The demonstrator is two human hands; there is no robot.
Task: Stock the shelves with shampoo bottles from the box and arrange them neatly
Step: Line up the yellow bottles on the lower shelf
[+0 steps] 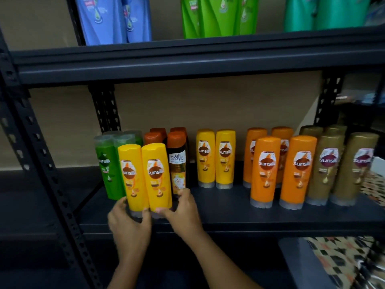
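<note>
The left hand (pixel 129 222) holds one yellow bottle (pixel 131 176). The right hand (pixel 183 211) holds the next one (pixel 157 176). Both stand near the shelf's (pixel 229 213) front left edge.

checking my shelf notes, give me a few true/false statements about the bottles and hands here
1. Both hands grip the front yellow bottles at their bases. True: left hand, right hand.
2. The green bottles stand at the right end of the shelf. False: they are at the left end; gold bottles are at the right.
3. The orange bottles lie on their sides. False: they stand upright.
4. Blue bottles sit on the shelf above. True.
</note>
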